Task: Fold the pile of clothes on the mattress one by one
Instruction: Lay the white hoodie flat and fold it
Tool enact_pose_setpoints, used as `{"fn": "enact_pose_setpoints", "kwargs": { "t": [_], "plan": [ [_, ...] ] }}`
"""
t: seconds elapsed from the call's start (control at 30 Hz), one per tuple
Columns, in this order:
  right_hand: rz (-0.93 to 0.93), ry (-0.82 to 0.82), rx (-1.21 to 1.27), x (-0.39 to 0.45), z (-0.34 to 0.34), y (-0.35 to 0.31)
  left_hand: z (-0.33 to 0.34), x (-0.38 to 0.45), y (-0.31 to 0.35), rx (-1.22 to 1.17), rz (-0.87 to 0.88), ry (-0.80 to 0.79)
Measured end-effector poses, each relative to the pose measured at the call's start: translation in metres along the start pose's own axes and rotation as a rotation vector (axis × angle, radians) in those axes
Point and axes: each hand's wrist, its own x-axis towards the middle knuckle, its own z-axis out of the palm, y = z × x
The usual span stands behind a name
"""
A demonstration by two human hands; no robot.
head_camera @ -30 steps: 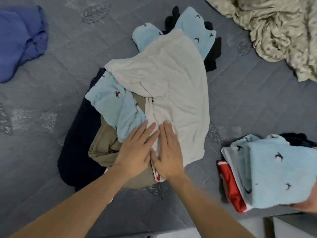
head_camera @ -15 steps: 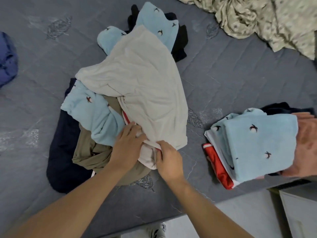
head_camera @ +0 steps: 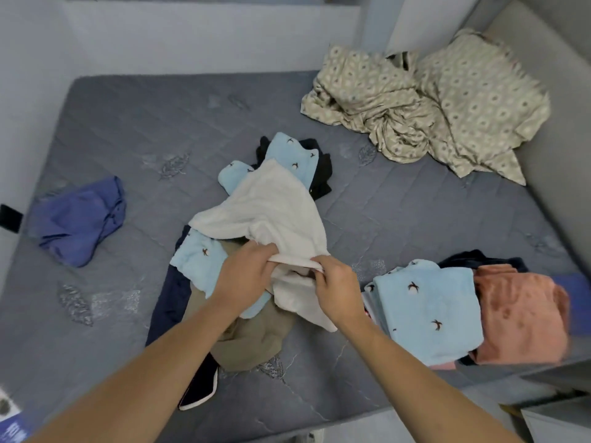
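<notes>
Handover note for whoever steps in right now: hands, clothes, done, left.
Left hand and right hand both grip the near edge of the cream garment atop the unfolded pile at mid-mattress.
Done: folded stack at the right edge, light blue piece on top, pink one beside it.
Left: the cream garment, then the blue, tan and navy pieces beneath; a purple garment lies apart, unfolded.

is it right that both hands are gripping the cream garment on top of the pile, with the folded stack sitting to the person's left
Not quite. The head view shows the left hand and right hand both gripping the cream garment on top of the pile, but the folded stack sits to the person's right, not left. A crumpled blue garment lies on the left.
</notes>
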Motion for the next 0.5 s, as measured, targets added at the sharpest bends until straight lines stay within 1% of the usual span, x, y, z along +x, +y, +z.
{"fn": "enact_pose_setpoints", "kwargs": {
  "t": [0.17,0.33,0.5],
  "plan": [
    [-0.099,0.058,0.073,0.017,-0.074,-0.062,-0.081,0.017,0.054,-0.002,0.005,0.049],
    [-0.206,0.102,-0.019,0.044,-0.156,-0.128,-0.179,0.035,0.103,-0.030,0.039,0.198],
    [-0.209,0.126,-0.130,0.060,-0.227,-0.187,-0.272,0.050,0.150,-0.014,0.105,0.293]
  ]
}}
